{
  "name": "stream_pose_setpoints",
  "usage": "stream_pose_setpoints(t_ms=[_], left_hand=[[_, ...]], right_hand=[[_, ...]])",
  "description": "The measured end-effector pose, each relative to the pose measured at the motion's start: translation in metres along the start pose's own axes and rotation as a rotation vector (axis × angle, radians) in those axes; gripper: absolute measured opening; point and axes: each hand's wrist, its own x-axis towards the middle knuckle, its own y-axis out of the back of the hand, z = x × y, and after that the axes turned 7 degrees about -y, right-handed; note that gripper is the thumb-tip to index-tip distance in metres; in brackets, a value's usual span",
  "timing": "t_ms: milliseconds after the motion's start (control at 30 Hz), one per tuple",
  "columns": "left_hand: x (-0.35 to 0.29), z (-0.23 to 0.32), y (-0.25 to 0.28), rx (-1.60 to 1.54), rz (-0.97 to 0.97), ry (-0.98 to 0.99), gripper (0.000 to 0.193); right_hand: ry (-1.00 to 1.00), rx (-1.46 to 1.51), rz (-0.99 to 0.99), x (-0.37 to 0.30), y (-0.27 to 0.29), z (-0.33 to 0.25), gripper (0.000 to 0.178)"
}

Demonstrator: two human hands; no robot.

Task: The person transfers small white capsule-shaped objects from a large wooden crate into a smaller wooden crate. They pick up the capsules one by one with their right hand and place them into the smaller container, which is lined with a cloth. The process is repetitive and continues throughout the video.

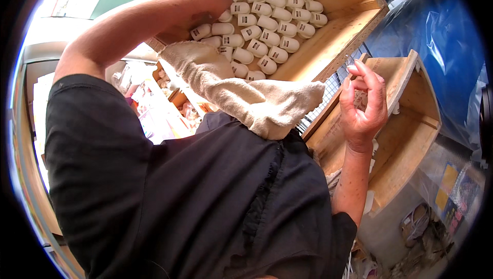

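Observation:
A wooden box (354, 32) at the top holds many small white round-ended pieces (269, 37), each with a dark printed mark, lying loosely in rows. Over its near edge and across my front drapes a beige cloth (267, 104). My left arm reaches over the box's left side, with my left hand (211, 6) bent down beside the white pieces. Its fingers are hidden in shadow. Right of the box, my right hand (365, 99) is raised with curled fingers, thumb and fingertips close together. Anything between those fingertips is too small to make out.
A second wooden box (405, 150) stands tilted to the right, beside a wire grid (331, 94). Blue plastic sheeting (431, 37) hangs behind it. Bags and small goods (156, 109) crowd the left. A shoe (415, 222) lies on the floor at lower right.

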Motion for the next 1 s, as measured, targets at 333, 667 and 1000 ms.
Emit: stream_pose_setpoints(t_ms=[333,667,1000], left_hand=[[-0.036,0.121,0.006,0.407,-0.075,-0.487,0.029],[-0.020,0.108,-0.029,0.487,-0.175,-0.690,0.031],[-0.026,0.116,-0.015,0.437,-0.089,-0.699,0.032]], right_hand=[[-0.231,0.091,0.341,0.007,0.052,0.028,0.029],[-0.711,-0.128,0.485,-0.026,0.171,0.148,0.030],[-1.524,-0.476,-0.544,-0.153,0.146,0.258,0.031]])
